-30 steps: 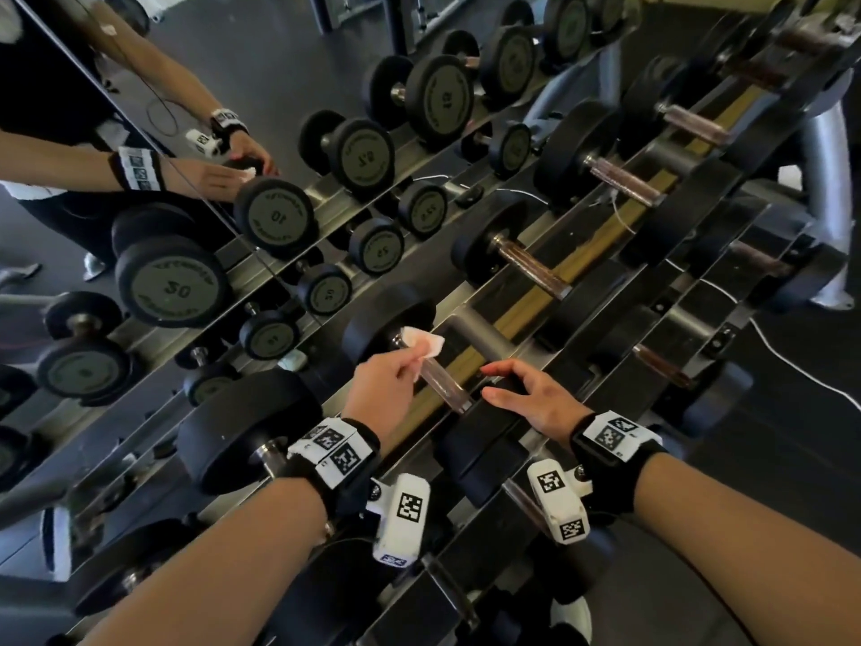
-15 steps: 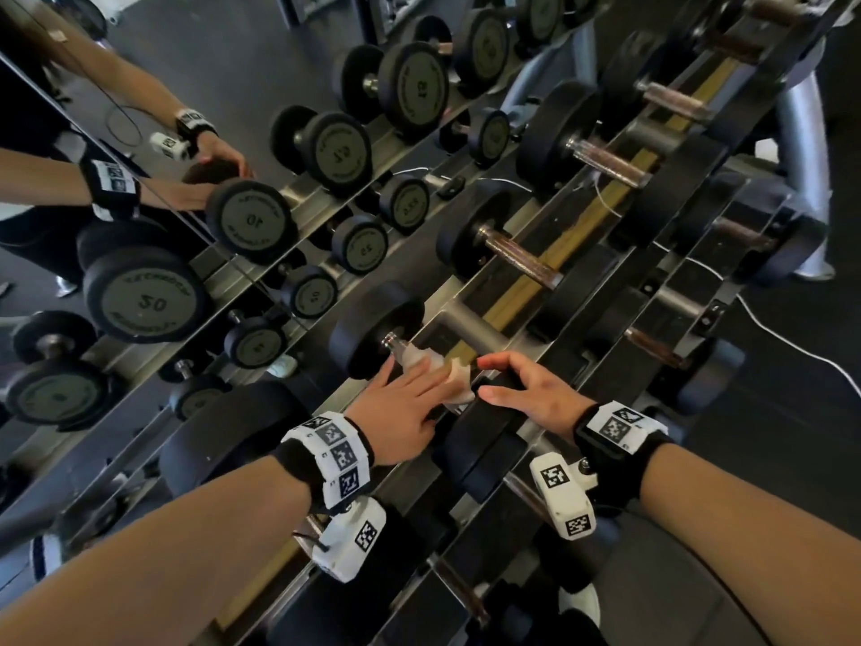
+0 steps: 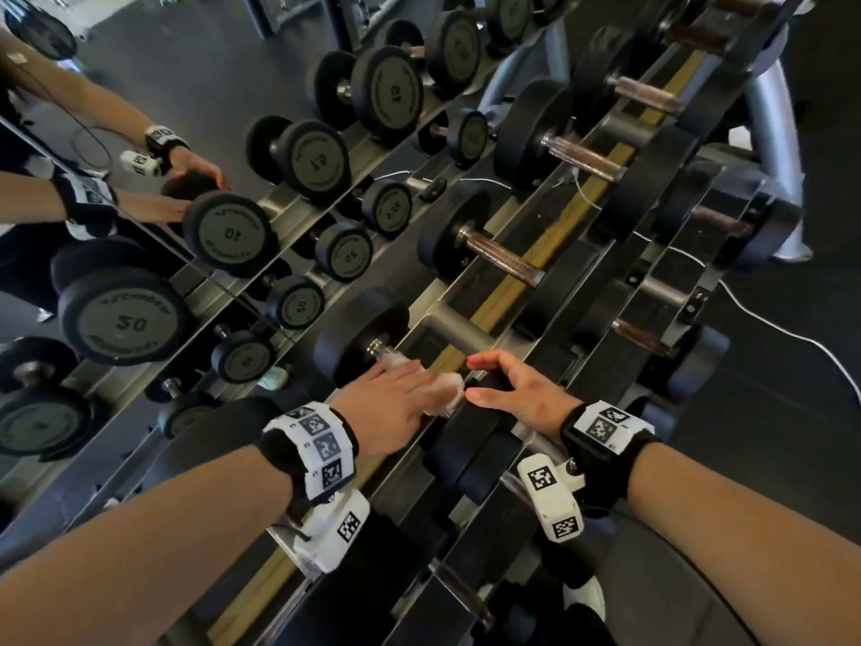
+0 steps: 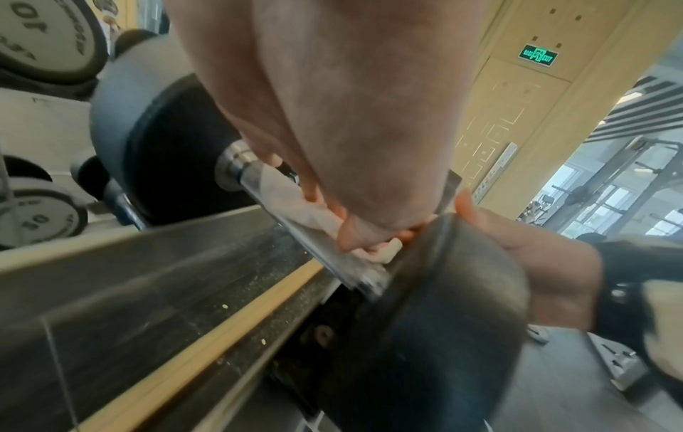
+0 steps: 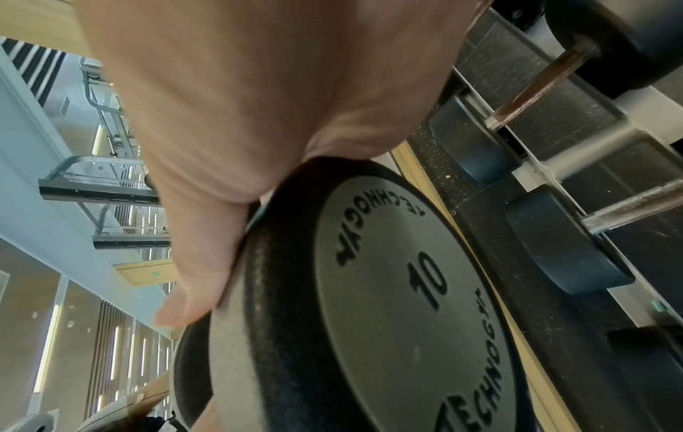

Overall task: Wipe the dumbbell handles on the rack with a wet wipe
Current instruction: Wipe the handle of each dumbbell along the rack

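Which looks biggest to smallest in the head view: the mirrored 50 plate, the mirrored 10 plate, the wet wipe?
1. 50 plate, largest.
2. 10 plate, clearly smaller.
3. Wet wipe, smallest, but the left hand covers most of it, so its full size is hidden.

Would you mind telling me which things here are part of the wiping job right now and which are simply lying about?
In use:
- wet wipe, wrapped on the handle
- dumbbell handle being wiped
- left hand, gripping wipe and handle
- right hand, resting on that dumbbell's near weight head

Lying about:
- white cable over the rack
- mirror behind the rack
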Motion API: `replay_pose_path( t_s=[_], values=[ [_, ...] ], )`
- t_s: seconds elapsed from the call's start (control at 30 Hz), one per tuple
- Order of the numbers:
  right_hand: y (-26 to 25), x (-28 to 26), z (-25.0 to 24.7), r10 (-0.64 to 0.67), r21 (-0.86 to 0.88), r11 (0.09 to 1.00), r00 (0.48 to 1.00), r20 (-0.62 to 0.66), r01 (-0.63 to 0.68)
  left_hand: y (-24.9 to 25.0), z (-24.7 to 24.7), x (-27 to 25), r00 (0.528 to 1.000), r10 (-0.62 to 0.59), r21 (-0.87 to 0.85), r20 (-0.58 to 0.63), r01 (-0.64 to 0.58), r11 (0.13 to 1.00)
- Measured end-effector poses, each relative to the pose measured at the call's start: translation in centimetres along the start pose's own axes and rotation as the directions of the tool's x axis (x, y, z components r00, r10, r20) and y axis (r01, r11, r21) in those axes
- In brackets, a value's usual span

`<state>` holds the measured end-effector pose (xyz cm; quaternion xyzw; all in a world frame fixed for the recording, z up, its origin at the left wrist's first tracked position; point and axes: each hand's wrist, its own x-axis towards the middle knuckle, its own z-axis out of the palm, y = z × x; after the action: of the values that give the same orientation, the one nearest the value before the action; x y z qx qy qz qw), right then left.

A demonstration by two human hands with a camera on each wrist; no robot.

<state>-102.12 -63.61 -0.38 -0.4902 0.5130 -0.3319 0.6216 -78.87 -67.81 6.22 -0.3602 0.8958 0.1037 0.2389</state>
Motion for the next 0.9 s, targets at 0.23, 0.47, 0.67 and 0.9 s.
replay_pose_path(
  t_s=[0.23,0.47,0.67,0.9],
  values=[
    [-0.1,-0.2,-0.1,0.011,-0.005,1.0,1.0,0.009,-0.011,-0.2,-0.8,0.7,0.998,0.037,-0.019,0.048,-0.036,0.999],
    [-0.3,-0.4,-0.2,0.019,-0.013,1.0,1.0,0.015,-0.019,-1.7,-2.0,0.5,0.999,0.034,-0.028,0.009,-0.033,0.999],
    [-0.5,-0.5,-0.2,0.017,-0.012,1.0,1.0,0.025,-0.017,-1.4,-0.8,0.3,0.996,-0.077,-0.03,-0.04,0.076,0.997],
    [-0.6,-0.5,-0.1,0.019,0.01,1.0,0.999,0.03,-0.02,-0.7,-0.4,0.3,0.996,-0.026,-0.014,-0.09,0.025,1.0]
  ],
)
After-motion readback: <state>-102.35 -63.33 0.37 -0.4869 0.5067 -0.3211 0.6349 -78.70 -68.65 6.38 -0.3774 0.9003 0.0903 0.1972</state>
